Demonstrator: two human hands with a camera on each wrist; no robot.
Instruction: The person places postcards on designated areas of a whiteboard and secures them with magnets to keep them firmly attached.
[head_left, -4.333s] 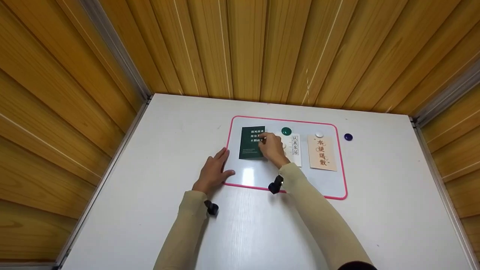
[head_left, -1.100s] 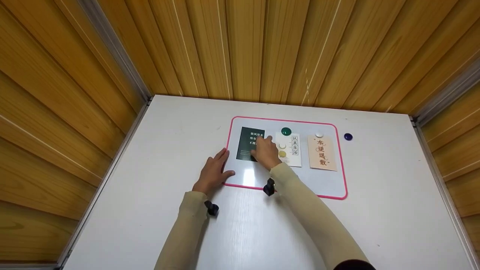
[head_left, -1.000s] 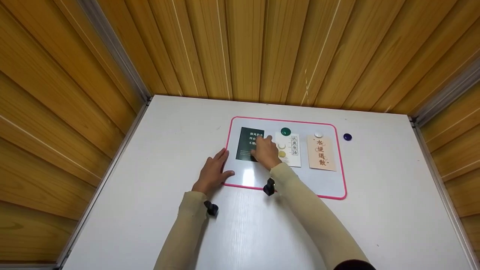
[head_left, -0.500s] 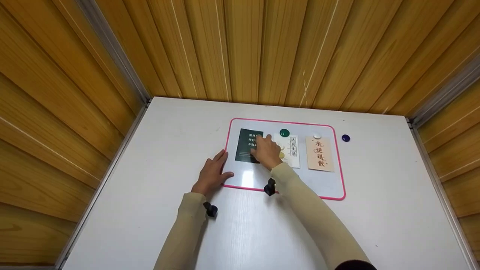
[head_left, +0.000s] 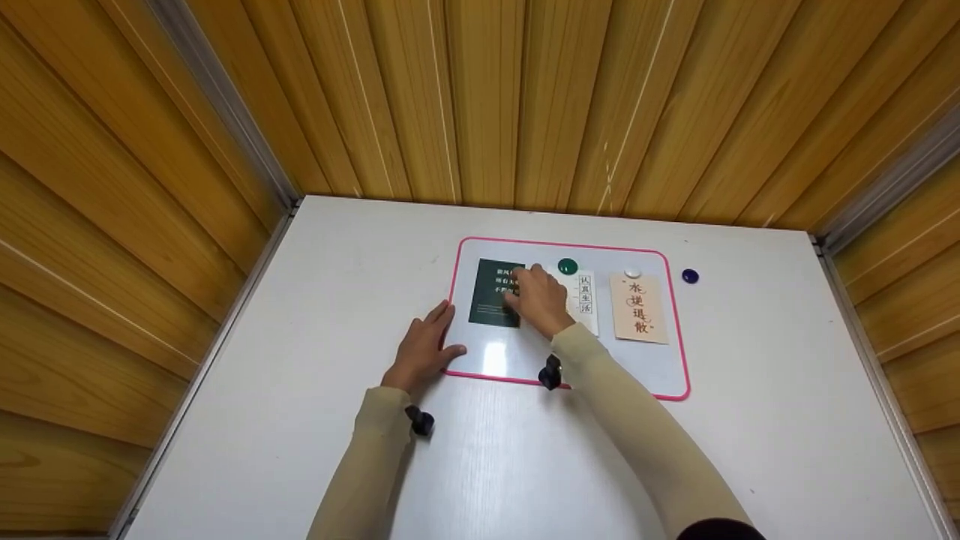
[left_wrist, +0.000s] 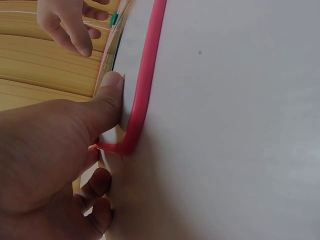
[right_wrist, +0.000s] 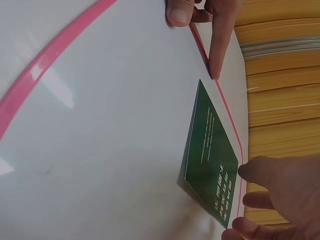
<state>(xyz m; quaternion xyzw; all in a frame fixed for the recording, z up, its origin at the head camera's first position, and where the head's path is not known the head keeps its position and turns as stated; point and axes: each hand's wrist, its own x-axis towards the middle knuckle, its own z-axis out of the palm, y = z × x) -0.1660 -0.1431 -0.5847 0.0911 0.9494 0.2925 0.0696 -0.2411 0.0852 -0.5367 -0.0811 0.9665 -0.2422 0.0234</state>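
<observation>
A whiteboard (head_left: 652,367) with a pink rim lies on the table. On its left part is a dark green card (head_left: 491,300) printed with Chinese characters; in the right wrist view the near edge of this card (right_wrist: 207,150) casts a shadow on the board. My right hand (head_left: 541,300) is over the card's right side, fingers loosely bent and apart, with nothing visible between them in the right wrist view. My left hand (head_left: 421,349) rests at the board's lower left corner. Its thumb (left_wrist: 109,95) lies on the board, its fingers along the outer edge.
A white card (head_left: 585,324), partly behind my right hand, has a green round magnet (head_left: 568,266) at its top. A peach card (head_left: 640,319) lies under a white magnet (head_left: 633,273). Right of the board sits a dark blue magnet (head_left: 690,276). Wood-patterned walls (head_left: 480,97) bound the table.
Since 4.3 s ago the green card has shifted slightly left. In the last half second my right hand has moved a little right, away from the card. My left hand has stayed put.
</observation>
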